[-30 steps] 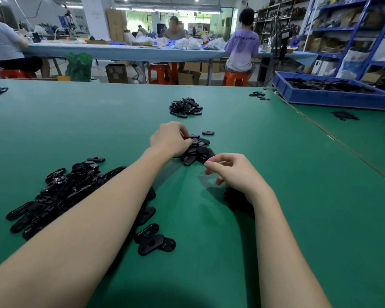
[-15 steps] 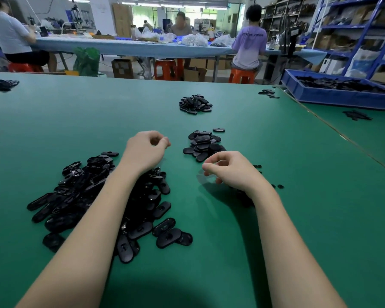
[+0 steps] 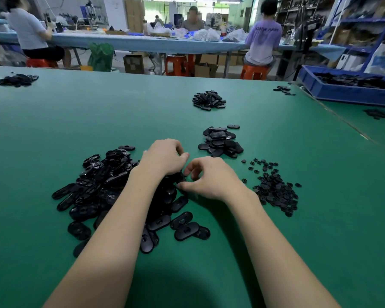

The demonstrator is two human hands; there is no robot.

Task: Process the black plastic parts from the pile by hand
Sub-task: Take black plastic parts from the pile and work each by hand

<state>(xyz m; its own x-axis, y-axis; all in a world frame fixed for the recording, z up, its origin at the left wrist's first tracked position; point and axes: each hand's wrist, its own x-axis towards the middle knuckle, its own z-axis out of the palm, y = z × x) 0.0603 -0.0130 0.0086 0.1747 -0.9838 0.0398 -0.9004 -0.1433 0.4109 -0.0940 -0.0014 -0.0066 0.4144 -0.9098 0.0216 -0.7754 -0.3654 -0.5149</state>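
A big loose pile of black oval plastic parts [image 3: 98, 185] lies on the green table [image 3: 87, 121], left of centre. My left hand [image 3: 162, 158] is curled over the pile's right edge. My right hand [image 3: 209, 178] is close beside it, fingers bent, thumb and forefinger at a black part [image 3: 180, 179] that shows between both hands' fingertips. A smaller heap of oval parts [image 3: 220, 141] sits just beyond the hands. To the right lies a scatter of small black bits [image 3: 276, 192].
Another heap of parts [image 3: 209, 100] lies farther back, and more lie at the far left [image 3: 16, 80] and far right [image 3: 283, 90]. A blue crate of parts [image 3: 342, 92] stands on the adjoining table at right. People sit at a bench behind.
My left hand drew back from the small heap to the big pile's right edge. My right hand shifted left to meet it. The view tilted down, bringing the scatter of bits into sight.
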